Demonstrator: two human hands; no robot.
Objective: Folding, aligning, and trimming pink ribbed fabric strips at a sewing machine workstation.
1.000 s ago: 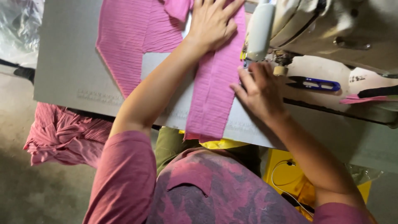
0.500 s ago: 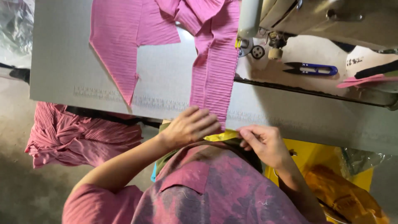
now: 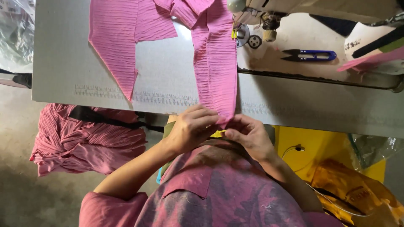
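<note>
A bare concrete floor is seen under and left of a grey tabletop, along whose near edge a printed ruler scale runs. Nearest the camera, two hands are met at that edge: the left hand and the right hand, each grip closed in a pinch on the lower end of one pink pleated fabric strip. The strip is laid up the tabletop from the edge to the sewing machine, where it is joined to a second, wider pink panel spread flat to the left. Below the tabletop, one heap of pink cloth is piled on the floor at the left, and one yellow bag is seen at the right. Farther back, one pair of blue-handled thread snips is lain on the machine bed, just right of the presser foot.
</note>
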